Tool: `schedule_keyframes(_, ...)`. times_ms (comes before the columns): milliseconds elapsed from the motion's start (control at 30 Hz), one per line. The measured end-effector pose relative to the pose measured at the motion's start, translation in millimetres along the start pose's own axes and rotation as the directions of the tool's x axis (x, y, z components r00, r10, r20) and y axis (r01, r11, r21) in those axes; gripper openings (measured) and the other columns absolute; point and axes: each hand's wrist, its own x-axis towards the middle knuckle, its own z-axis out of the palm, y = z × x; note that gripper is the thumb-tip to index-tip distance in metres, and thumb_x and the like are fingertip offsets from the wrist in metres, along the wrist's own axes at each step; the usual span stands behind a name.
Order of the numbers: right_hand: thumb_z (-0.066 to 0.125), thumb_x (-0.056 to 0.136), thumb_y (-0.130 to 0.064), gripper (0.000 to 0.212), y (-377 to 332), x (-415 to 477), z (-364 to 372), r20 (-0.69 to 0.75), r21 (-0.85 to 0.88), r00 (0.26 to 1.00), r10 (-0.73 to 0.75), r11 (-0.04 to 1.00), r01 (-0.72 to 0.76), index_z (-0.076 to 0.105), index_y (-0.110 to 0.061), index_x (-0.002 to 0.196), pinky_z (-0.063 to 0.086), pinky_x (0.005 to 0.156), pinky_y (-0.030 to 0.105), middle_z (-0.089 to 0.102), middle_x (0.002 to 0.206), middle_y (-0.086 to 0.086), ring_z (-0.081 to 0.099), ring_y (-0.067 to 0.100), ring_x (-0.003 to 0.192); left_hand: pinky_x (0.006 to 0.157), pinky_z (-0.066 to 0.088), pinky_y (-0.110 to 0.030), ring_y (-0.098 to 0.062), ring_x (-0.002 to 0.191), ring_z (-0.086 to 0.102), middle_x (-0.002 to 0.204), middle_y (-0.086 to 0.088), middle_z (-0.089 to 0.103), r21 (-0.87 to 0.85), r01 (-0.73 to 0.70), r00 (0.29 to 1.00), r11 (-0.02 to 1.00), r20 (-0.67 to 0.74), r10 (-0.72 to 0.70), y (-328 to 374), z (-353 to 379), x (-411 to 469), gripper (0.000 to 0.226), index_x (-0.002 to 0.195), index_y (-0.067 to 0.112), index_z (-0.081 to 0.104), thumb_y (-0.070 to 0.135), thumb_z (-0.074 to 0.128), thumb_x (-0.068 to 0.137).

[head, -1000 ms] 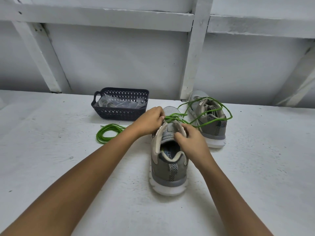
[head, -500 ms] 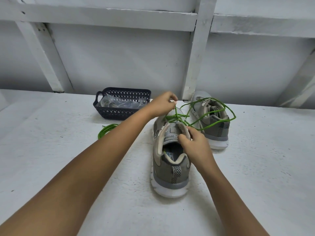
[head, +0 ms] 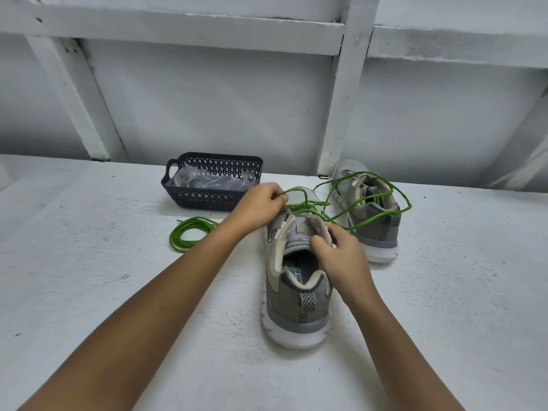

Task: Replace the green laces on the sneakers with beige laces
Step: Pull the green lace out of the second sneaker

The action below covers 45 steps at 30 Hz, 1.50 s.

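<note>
One dark basket [head: 189, 197] holds clear plastic packets [head: 207, 180].

The left hand [head: 261, 207] covers the left eyelets of the near sneaker [head: 296, 295], so where the green lace [head: 308, 206] it pinches leaves the shoe cannot be seen. The right hand [head: 341, 253] hides the right eyelet flap and most of the insole print. Both forearms run off the bottom edge. The left forearm covers part of the coiled green lace [head: 189, 235]. What the clear bags [head: 207, 180] in the dark basket [head: 207, 200] hold is too blurred to tell
</note>
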Motion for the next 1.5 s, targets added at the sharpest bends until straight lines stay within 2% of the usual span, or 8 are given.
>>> schedule_keyframes(133, 0.045, 0.065, -0.036, 0.049, 2, 1, 0, 0.008, 0.008, 1.000, -0.007, 1.000, 0.007, 0.065, -0.016, 0.106, 0.037, 0.063, 0.022, 0.061, 0.093, -0.001, 0.050, 0.012, 0.082, 0.058, 0.047, -0.024, -0.011, 0.049, 0.061, 0.048, 0.006, 0.055, -0.509, 0.293, 0.956, 0.809, 0.155, -0.249, 7, -24, 16, 0.022, 0.076, 0.013, 0.045, 0.006, 0.040, 0.097)
schedule_keyframes(233, 0.049, 0.072, -0.034, 0.045, 3, 1, 0, 0.005, 0.008, 1.000, -0.008, 1.000, 0.008, 0.065, -0.019, 0.111, 0.038, 0.067, 0.027, 0.065, 0.099, 0.002, 0.055, 0.015, 0.088, 0.051, 0.037, -0.022, -0.014, 0.047, 0.043, 0.056, -0.002, 0.042, -0.323, 0.315, 0.949, 0.892, 0.134, -0.287, 9, -36, 23, 0.011, 0.085, 0.009, 0.050, 0.007, 0.045, 0.094)
schedule_keyframes(400, 0.043, 0.065, -0.038, 0.057, 7, 2, 1, 0.000, 0.001, 1.000, 0.001, 1.000, -0.001, 0.064, -0.020, 0.115, 0.038, 0.071, 0.027, 0.064, 0.106, 0.003, 0.056, 0.016, 0.093, 0.095, 0.035, -0.035, -0.029, 0.117, 0.040, 0.125, -0.012, 0.044, 0.359, -0.007, 0.980, 0.933, -0.184, 0.078, 20, -25, 8, 0.037, 0.127, 0.013, 0.050, 0.022, 0.053, 0.091)
schedule_keyframes(900, 0.043, 0.064, -0.038, 0.054, 5, 2, 2, -0.004, 0.003, 1.000, 0.009, 1.000, -0.009, 0.065, -0.018, 0.109, 0.036, 0.066, 0.026, 0.064, 0.101, 0.005, 0.053, 0.015, 0.087, 0.084, 0.046, -0.034, -0.020, 0.097, 0.058, 0.105, -0.004, 0.065, 0.397, -0.215, 0.977, 0.892, 0.097, 0.192, -8, -7, -14, 0.019, 0.105, 0.012, 0.064, 0.018, 0.050, 0.094)
schedule_keyframes(1000, 0.044, 0.064, -0.037, 0.052, 5, 1, 1, -0.004, 0.018, 1.000, 0.021, 1.000, -0.021, 0.066, -0.019, 0.108, 0.037, 0.066, 0.025, 0.063, 0.097, 0.003, 0.053, 0.014, 0.085, 0.066, 0.040, -0.022, -0.007, 0.070, 0.053, 0.074, 0.008, 0.060, -0.073, -0.130, 0.965, 0.989, 0.219, 0.143, -3, -33, -19, 0.009, 0.079, 0.019, 0.065, 0.018, 0.058, 0.085)
schedule_keyframes(1167, 0.044, 0.064, -0.037, 0.044, 4, 1, 2, -0.010, 0.010, 1.000, 0.020, 1.000, -0.019, 0.064, -0.018, 0.098, 0.034, 0.062, 0.025, 0.056, 0.089, 0.000, 0.048, 0.013, 0.080, 0.054, 0.036, -0.022, -0.013, 0.053, 0.041, 0.053, 0.000, 0.045, -0.665, 0.114, 0.866, 0.738, 0.431, 0.255, -8, -76, -27, 0.017, 0.048, 0.018, 0.057, 0.029, 0.056, 0.060)
schedule_keyframes(1333, 0.046, 0.068, -0.034, 0.036, -1, -1, -1, -0.007, 0.013, 1.000, 0.001, 1.000, -0.001, 0.065, -0.022, 0.095, 0.037, 0.062, 0.019, 0.061, 0.088, 0.000, 0.051, 0.013, 0.079, 0.056, 0.042, -0.024, -0.015, 0.064, 0.062, 0.075, -0.001, 0.067, 0.201, 0.087, 0.852, 0.976, 0.492, -0.178, 5, -46, -17, 0.041, 0.088, 0.012, 0.065, 0.042, 0.040, 0.099)
schedule_keyframes(1500, 0.049, 0.071, -0.031, 0.035, -2, -3, 0, -0.005, 0.030, 1.000, 0.004, 1.000, -0.004, 0.067, -0.020, 0.099, 0.037, 0.066, 0.027, 0.064, 0.091, 0.001, 0.054, 0.015, 0.083, 0.070, 0.043, -0.032, -0.028, 0.091, 0.061, 0.097, -0.015, 0.067, 0.408, -0.018, 0.980, 0.913, 0.189, -0.066, 2, -4, -10, 0.043, 0.093, 0.003, 0.063, 0.043, 0.047, 0.095)
